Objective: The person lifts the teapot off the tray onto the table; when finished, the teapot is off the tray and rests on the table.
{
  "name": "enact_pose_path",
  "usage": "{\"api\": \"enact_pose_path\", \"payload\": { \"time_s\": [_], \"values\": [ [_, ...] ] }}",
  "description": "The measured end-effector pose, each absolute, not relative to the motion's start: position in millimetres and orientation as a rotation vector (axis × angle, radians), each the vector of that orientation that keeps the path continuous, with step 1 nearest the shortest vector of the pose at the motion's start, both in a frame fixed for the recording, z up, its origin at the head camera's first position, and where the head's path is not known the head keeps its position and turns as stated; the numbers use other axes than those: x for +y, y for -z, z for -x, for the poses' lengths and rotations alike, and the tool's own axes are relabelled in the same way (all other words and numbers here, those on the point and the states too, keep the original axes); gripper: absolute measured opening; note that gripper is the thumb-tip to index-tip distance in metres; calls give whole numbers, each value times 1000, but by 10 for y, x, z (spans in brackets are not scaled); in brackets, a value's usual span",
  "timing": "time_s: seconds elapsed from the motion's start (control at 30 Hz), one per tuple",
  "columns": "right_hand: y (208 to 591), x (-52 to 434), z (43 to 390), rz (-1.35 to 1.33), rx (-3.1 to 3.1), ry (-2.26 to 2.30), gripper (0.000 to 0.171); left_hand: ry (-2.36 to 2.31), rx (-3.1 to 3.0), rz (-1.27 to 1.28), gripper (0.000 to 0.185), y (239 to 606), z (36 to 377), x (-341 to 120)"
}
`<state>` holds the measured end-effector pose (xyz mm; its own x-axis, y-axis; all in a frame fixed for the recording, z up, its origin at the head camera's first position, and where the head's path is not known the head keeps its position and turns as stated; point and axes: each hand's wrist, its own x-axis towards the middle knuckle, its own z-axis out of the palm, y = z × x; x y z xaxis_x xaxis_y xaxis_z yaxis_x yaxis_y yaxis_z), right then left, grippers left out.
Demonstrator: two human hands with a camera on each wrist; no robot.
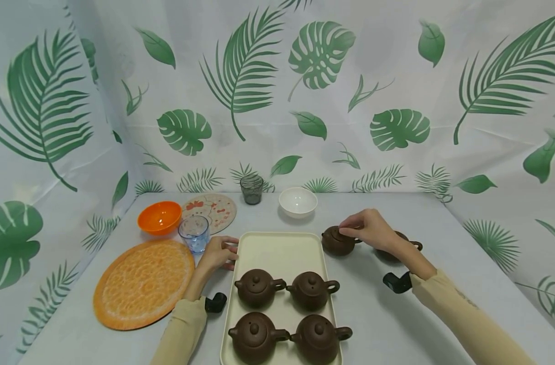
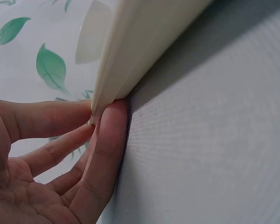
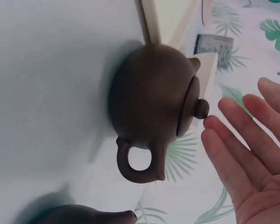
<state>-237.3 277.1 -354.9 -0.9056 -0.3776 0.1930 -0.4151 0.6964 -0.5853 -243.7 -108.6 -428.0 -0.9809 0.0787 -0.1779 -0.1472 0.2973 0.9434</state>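
My left hand [image 1: 219, 254] is at the left edge of a cream tray [image 1: 277, 248]; in the left wrist view its thumb and fingers pinch the tray's rim [image 2: 113, 74]. Several brown teapots stand on the tray's near part, including a front-right one [image 1: 317, 338] and a back-left one [image 1: 254, 290]. Right of the tray, another brown teapot [image 3: 151, 93] stands on the table. Over its lid is my right hand [image 1: 371, 228], with fingers extended and spread close to the lid knob [image 3: 201, 108] in the right wrist view, gripping nothing. One more teapot [image 1: 389, 252] sits partly hidden behind the right wrist.
On the left lie an orange round mat [image 1: 142, 284] and a patterned round mat [image 1: 220, 210], with an orange bowl [image 1: 160, 218] and a blue glass [image 1: 194, 234] nearby. A dark glass [image 1: 251, 189] and a white bowl [image 1: 298, 203] stand at the back. A leaf-print curtain [image 1: 268, 101] surrounds the table.
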Motion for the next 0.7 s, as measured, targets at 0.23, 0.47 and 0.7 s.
{"api": "enact_pose_path", "payload": {
  "time_s": [0.23, 0.47, 0.7],
  "values": [
    [3556, 2759, 2237, -651, -2835, -1015, 19, -1757, 2364, 67, 44, 4284, 2438, -1088],
    [3586, 2659, 2048, -792, -2862, -1118, 20, -1761, 2361, 65, 43, 4282, 2436, -1089],
    [3654, 2494, 1829, -975, -2858, -1196, 24, -1763, 2362, 71, 44, 4281, 2434, -1085]
  ]
}}
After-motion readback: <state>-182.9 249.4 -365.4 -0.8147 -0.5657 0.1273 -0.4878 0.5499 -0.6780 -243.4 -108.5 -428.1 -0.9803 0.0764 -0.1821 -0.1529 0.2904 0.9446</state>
